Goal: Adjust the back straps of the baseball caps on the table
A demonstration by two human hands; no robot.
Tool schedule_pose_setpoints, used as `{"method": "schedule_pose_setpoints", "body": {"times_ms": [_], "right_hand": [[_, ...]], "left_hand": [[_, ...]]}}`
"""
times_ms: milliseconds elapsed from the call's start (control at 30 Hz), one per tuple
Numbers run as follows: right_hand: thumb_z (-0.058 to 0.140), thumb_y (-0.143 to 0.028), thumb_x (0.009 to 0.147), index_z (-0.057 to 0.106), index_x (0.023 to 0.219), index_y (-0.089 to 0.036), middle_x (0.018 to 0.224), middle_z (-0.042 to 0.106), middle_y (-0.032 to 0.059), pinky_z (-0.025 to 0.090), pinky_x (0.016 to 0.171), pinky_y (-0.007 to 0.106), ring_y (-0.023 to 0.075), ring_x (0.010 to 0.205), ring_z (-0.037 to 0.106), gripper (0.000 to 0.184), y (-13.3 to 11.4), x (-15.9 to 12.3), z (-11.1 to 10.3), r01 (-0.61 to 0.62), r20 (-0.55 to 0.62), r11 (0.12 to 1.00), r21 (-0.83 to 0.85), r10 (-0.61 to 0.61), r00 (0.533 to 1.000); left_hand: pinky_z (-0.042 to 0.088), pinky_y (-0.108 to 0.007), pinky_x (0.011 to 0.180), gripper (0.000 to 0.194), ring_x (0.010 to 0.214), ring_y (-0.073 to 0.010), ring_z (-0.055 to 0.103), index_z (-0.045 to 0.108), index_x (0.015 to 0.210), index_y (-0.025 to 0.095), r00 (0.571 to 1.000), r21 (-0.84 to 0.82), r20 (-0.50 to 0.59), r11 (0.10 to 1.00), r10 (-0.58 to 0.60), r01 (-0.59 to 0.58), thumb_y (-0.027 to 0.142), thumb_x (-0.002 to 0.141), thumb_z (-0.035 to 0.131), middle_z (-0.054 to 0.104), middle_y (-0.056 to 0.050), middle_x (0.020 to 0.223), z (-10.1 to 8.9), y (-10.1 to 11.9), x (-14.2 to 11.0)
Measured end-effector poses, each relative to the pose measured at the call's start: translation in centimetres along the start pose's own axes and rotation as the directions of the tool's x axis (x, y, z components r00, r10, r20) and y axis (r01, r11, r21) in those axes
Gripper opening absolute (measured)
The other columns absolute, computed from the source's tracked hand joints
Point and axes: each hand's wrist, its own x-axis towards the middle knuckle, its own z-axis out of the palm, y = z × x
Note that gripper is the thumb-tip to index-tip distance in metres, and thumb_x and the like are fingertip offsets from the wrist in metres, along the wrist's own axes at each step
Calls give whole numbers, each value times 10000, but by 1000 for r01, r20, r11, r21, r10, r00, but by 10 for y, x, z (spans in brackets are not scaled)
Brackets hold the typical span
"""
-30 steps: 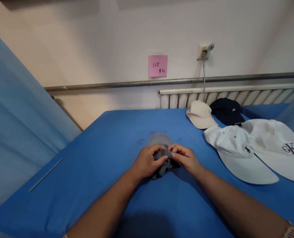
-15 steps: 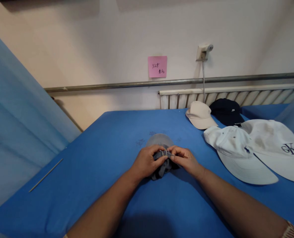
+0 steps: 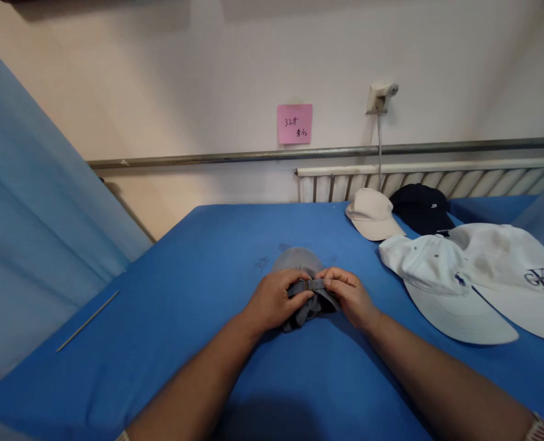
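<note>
Grey cap (image 3: 296, 258) set on blue cover (image 3: 184, 275), straight ahead. Strap (image 3: 318, 284) stretched crosswise at cap's near side, pinched leftward in grip of left hand (image 3: 272, 298), rightward in grip of right hand (image 3: 353, 301). Buckle (image 3: 308, 285) held nearer left hand.

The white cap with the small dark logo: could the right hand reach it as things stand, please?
Probably yes: the white cap lies to the right of the right hand, with blue sheet between them, though that hand grips the strap of the grey cap.
</note>
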Motion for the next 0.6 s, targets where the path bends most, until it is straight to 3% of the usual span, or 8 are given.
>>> {"method": "schedule_pose_setpoints", "body": {"times_ms": [133, 233, 367, 467, 600], "right_hand": [[649, -384, 791, 601, 709, -194, 846, 625, 26, 421, 643, 268, 145, 700, 529, 213, 0, 0, -2, 32, 10, 998, -55, -31, 999], [652, -424, 800, 585, 853, -218, 871, 628, 25, 450, 677, 286, 157, 733, 563, 223, -3, -1, 0, 47, 61, 997, -68, -43, 997], [716, -336, 746, 547, 1066, -246, 954, 625, 24, 462, 770, 301, 177, 878, 588, 373, -6, -5, 6, 147, 164, 968, -201, -115, 980], [650, -274, 786, 589, 1004, -217, 899, 619, 18, 448, 738, 284, 162, 817, 571, 234, -7, -7, 8, 232, 235, 901, -366, -152, 960], [582, -291, 836, 628, 966, -201, 835, 623, 19, 439, 682, 276, 167, 760, 559, 164, -11, -9, 5, 248, 209, 858, -450, -169, 963]], "left_hand": [[471, -297, 820, 247, 914, -174, 650, 648, 1038, 232, 1000, 17, 4, 1000, -3, 3, 201, 793, 651, 709, -3, 1008, -2, 0, 1], [468, -287, 793, 203, 877, -166, 647, 653, 997, 224, 1000, 11, -3, 1000, -11, 11, 200, 795, 644, 708, -3, 961, -1, -1, 1], [464, -279, 768, 177, 844, -161, 637, 655, 976, 209, 1000, -4, -23, 1000, -1, 1, 205, 801, 630, 701, -10, 927, 1, -1, 0], [467, -273, 743, 183, 812, -157, 628, 664, 969, 197, 1000, -54, -20, 998, -20, 19, 211, 787, 642, 696, -18, 900, -3, 3, -1], [480, -256, 687, 211, 734, -138, 605, 669, 974, 174, 996, -257, 37, 963, -75, 82, 291, 799, 654, 671, -18, 809, -12, 6, -2]]}}
